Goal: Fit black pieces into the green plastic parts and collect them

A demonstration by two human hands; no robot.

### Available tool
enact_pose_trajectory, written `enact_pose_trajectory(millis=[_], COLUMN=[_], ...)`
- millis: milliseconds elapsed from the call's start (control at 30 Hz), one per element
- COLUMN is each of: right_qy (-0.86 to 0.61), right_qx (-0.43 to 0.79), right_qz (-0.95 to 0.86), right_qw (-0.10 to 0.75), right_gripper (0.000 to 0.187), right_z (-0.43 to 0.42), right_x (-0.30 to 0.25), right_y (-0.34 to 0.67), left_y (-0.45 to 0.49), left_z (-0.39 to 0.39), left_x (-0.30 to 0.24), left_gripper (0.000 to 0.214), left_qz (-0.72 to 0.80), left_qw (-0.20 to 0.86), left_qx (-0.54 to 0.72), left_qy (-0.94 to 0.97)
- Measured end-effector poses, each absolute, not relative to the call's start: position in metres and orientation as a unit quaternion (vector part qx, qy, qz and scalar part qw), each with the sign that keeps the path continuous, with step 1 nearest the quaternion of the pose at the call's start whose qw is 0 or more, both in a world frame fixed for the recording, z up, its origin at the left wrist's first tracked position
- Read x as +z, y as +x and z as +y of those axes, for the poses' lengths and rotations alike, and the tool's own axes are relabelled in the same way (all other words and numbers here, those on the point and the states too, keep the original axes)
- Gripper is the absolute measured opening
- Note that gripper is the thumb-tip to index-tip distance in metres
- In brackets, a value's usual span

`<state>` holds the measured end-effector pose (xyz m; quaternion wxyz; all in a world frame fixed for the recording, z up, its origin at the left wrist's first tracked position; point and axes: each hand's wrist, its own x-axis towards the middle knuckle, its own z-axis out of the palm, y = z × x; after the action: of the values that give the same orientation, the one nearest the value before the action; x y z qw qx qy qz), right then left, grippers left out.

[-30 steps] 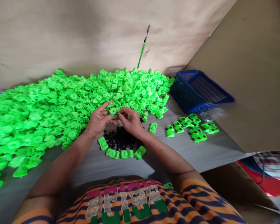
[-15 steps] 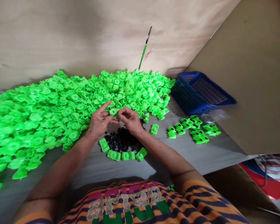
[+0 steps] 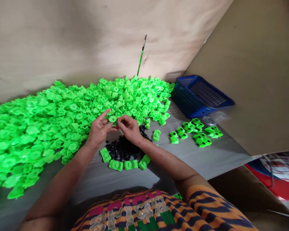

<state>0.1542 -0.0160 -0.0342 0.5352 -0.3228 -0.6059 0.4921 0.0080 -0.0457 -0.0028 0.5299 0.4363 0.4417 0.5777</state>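
Observation:
Between my two hands is a bright green toy car body (image 3: pixel 112 118), its hollow underside toward me, with a dark axle across its far end. My left hand (image 3: pixel 98 129) grips the body between thumb and fingers. Pinched at the body's near right edge, my right hand (image 3: pixel 130 129) has its fingertips closed; whatever small part they hold is hidden. Below the hands lies a heap of black wheel axles (image 3: pixel 122 148). Several green car bodies (image 3: pixel 116 165) sit in a curve along the heap's near side, and another car body (image 3: pixel 156 135) lies to its right.
A large pile of green car bodies (image 3: pixel 50 118) covers the table's left and back. Green cars with black wheels (image 3: pixel 201 140) stand at right, near a clear plastic cup (image 3: pixel 209 120) and a blue basket (image 3: pixel 202 96). A thin green-handled brush (image 3: pixel 141 59) stands upright behind the pile.
The view has shifted slightly, so the scene sits a little lower and further left. Both hands keep the same hold on the green car body.

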Motion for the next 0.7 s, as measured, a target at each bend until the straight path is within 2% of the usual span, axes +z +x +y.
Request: enact_pose_trajectory(millis=[167,400,467,567,700], right_qy=[-0.334,-0.365,-0.420,-0.552,-0.738], right_qx=[0.512,0.463,0.387,0.188,-0.024], right_qz=[-0.586,-0.612,-0.633,-0.650,-0.612], right_qw=[0.532,0.527,0.523,0.488,0.283], right_gripper=[0.041,0.040,0.038,0.025,0.021], right_z=[-0.017,-0.010,-0.008,-0.010,-0.015], right_x=[-0.031,-0.019,-0.018,-0.019,-0.018], right_y=[0.152,0.191,0.234,0.320,0.414], left_y=[0.013,0.011,0.009,0.011,0.017], left_z=[-0.050,-0.059,-0.061,-0.063,-0.066], left_x=[-0.003,0.010,0.013,0.016,0.015], left_gripper=[0.075,0.088,0.087,0.079,0.069], left_qz=[0.436,0.475,0.479,0.478,0.479], left_qw=[0.545,0.551,0.540,0.535,0.535], left_qx=[0.587,0.543,0.544,0.534,0.515], left_qy=[0.410,0.420,0.429,0.447,0.467])
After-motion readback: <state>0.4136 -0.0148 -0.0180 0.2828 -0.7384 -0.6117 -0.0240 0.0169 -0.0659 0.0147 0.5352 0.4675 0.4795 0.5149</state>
